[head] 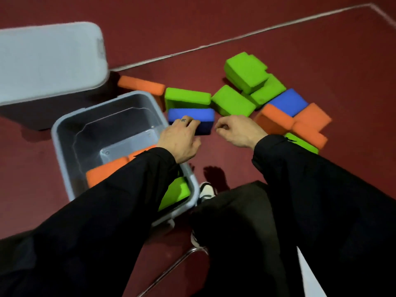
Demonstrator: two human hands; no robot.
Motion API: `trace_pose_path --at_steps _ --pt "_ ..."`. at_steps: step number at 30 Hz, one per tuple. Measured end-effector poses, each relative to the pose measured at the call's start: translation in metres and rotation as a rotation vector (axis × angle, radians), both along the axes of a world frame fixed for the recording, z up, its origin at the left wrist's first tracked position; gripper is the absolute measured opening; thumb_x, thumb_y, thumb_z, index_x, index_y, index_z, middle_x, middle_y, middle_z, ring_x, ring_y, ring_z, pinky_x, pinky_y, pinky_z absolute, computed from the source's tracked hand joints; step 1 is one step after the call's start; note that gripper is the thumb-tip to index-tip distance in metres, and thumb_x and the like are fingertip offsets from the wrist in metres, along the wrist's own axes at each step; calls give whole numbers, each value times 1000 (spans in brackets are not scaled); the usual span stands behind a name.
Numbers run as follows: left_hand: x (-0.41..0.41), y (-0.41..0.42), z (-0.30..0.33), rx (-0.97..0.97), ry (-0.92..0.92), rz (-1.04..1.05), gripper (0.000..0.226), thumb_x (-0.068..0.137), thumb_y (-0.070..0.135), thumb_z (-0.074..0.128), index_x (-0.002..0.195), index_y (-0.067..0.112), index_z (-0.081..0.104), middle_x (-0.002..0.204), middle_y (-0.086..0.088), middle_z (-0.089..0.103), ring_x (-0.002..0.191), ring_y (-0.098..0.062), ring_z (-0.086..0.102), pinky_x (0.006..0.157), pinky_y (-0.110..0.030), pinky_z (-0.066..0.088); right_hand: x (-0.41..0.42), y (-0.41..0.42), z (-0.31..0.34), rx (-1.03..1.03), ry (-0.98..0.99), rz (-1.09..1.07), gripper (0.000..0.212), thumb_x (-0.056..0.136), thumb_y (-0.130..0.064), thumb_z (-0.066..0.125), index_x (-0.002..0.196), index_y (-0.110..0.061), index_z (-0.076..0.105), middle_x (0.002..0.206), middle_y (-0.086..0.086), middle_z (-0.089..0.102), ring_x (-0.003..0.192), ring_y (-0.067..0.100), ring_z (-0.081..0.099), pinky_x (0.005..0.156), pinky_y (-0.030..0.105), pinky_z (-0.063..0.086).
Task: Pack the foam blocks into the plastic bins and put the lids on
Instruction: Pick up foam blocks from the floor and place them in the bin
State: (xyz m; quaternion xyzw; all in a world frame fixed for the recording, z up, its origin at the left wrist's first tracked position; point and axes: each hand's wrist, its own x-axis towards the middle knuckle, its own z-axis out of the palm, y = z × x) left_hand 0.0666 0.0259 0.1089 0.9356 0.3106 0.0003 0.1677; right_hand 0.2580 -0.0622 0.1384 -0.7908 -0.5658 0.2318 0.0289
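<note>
The left hand (179,138) grips the blue block (191,116) just beside the open bin (64,125), probably to lift it in. The right hand (234,130), loosely curled, holds nothing. More blocks (246,76) lie beyond the bin.

floor: dark red matte floor (278,22), fills the whole view
marking: thin white painted line (214,42) running diagonally, turning a corner at top right
furniture: thin chrome metal bar (171,269) at bottom centre
light: dim, soft shadows
</note>
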Motion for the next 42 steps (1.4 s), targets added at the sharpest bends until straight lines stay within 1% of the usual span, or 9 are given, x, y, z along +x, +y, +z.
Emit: trace_pose_path --at_steps 10,15,21,25,29,32,34,37,42 --pt "167 -100 -27 -11 40 -416 55 91 35 49 142 15 44 140 -8 46 116 -33 53 87 -49 53 121 -170 -73 -92 10 -575 38 95 -34 55 132 -26 61 130 3 66 118 31 62 86 38 52" --pt "203 -115 -58 -56 128 -458 53 91 33 51 141 18 43 146 -8 42 123 -32 50 93 -47 50 179 -185 -117 -92 -111 -713 56 96 -26 60 149 -13 46 153 11 45 134 38 45 105 48 44" --pt "206 -114 -98 -145 160 -448 50 95 40 51 142 25 41 152 -3 36 126 -30 50 91 -46 53 209 -184 -175 -197 -237 -622 88 87 -23 71 161 -15 23 159 17 35 139 41 40 111 50 38" --pt "210 -111 -112 -192 147 -404 49 96 39 48 143 26 41 153 -2 36 127 -29 51 92 -45 53 205 -184 -189 -205 -499 -518 88 67 -30 82 145 -10 46 127 18 55 111 39 54 93 49 44" --pt "215 -119 -111 -153 106 -386 61 93 43 49 149 21 39 155 -9 36 129 -35 47 94 -46 48 189 -187 -188 5 -362 -453 85 60 -42 78 134 -9 53 135 17 57 131 39 50 116 54 30" --pt "228 -125 -104 -51 63 -348 92 75 54 45 158 21 25 157 -14 35 137 -36 42 94 -47 48 166 -181 -170 205 -134 -306 82 67 -49 64 137 -9 54 129 14 63 118 37 58 105 50 43" --pt "236 -129 -100 -30 134 -381 109 66 57 53 161 22 12 144 -10 46 125 -34 50 87 -44 51 157 -180 -155 238 20 -257 82 69 -42 72 142 -12 49 131 13 63 116 36 59 97 45 49" --pt "229 -131 -99 12 194 -359 115 64 50 72 159 16 17 123 -7 53 105 -31 54 77 -41 53 164 -189 -144 129 161 -212 93 77 -39 74 156 -16 32 153 12 47 139 31 45 112 42 41" --pt "209 -111 -95 -171 162 -211 89 69 38 73 146 21 32 129 -7 38 117 -35 44 71 -50 51 236 -185 -158 81 -97 -509 90 83 -34 59 161 -8 24 168 17 19 153 37 23 125 45 22"
